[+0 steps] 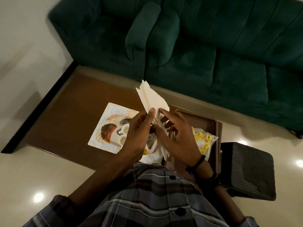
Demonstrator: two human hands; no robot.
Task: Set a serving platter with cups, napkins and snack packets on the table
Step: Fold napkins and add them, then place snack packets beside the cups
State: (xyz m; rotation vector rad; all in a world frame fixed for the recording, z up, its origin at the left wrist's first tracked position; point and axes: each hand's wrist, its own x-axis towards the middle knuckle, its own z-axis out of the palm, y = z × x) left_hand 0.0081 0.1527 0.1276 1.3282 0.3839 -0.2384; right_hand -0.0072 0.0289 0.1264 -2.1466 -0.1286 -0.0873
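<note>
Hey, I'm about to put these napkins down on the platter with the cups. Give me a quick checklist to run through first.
1. Hold on the napkins: the left hand grips the stack and the right hand touches it. Ok.
2. Stack squared up: the sheets are fanned out. Not ok.
3. Free spot on the platter: there is bare surface left of the cups. Ok.
4. Cups upright: both openings face up. Ok.
5. Snack packets on the platter: they lie in the brown tray. Not ok.
6. Platter's near end: hidden by the hands. Cannot tell.
</note>
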